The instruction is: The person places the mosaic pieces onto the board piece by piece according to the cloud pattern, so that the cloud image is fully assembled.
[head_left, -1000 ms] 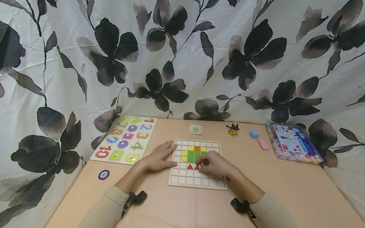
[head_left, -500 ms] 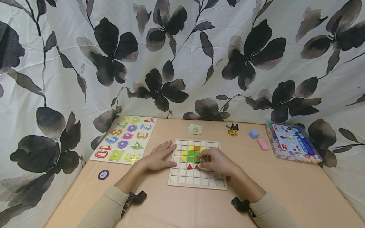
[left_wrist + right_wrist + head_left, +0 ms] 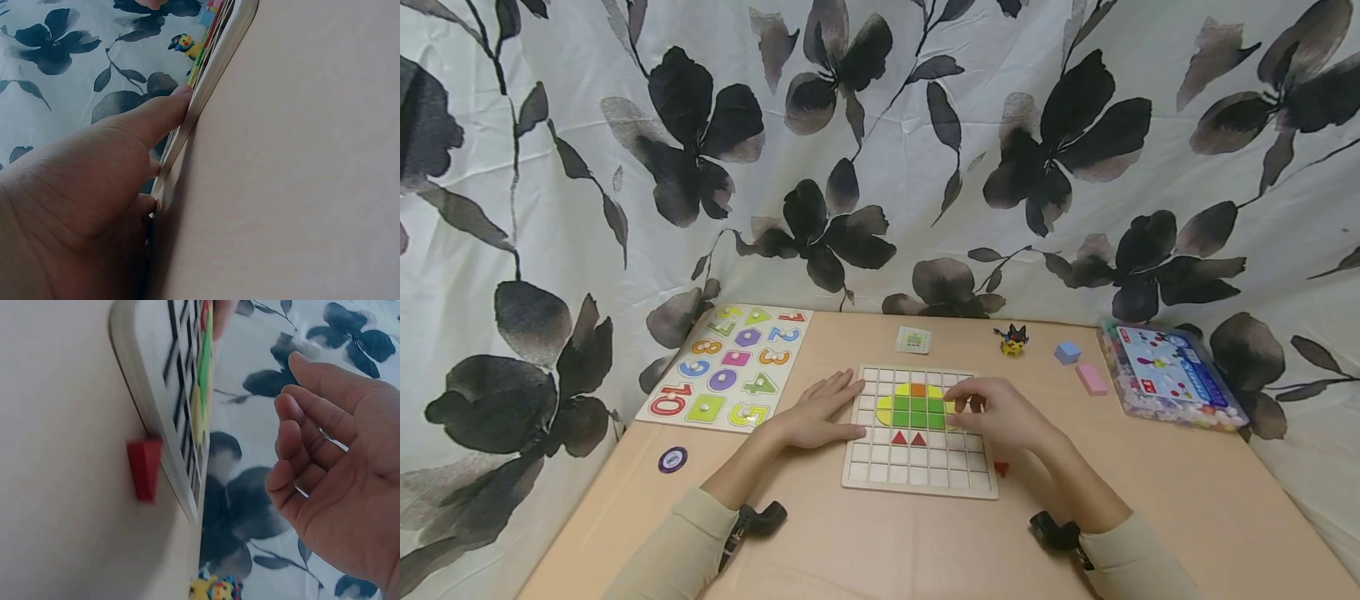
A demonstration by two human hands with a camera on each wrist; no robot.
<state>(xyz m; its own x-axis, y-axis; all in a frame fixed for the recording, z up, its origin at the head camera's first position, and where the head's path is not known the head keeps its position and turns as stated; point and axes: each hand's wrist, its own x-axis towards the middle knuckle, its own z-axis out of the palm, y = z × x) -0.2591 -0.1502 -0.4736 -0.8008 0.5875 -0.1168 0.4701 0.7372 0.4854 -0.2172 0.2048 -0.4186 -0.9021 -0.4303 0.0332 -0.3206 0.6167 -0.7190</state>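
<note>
A wooden grid board [image 3: 917, 488] lies mid-table, bearing green squares [image 3: 908, 412], an orange square [image 3: 917, 389] and yellow pieces [image 3: 883, 410] with curved outlines. Two red triangles [image 3: 908, 438] sit below the green ones. My left hand [image 3: 816, 417] rests at the board's left edge, fingers extended; in the left wrist view its thumb [image 3: 156, 115] touches the rim. Above the board's right side hovers my right hand [image 3: 1000, 410], fingers loosely bent. The right wrist view shows nothing between those fingers [image 3: 312, 390]. A red piece [image 3: 145, 470] lies on the table beside the board's right edge.
To the left are a number-and-shape puzzle board [image 3: 722, 371] and a round purple-and-white disc [image 3: 673, 460]. Along the back stand a small square card [image 3: 913, 340] and a yellow-and-black figurine [image 3: 1013, 341]. A blue block [image 3: 1067, 354], a pink block [image 3: 1092, 380] and a clear case [image 3: 1176, 379] sit at right.
My right hand has moved right and away from the red triangles, uncovering the second triangle and more green squares. My left hand stays in place.
</note>
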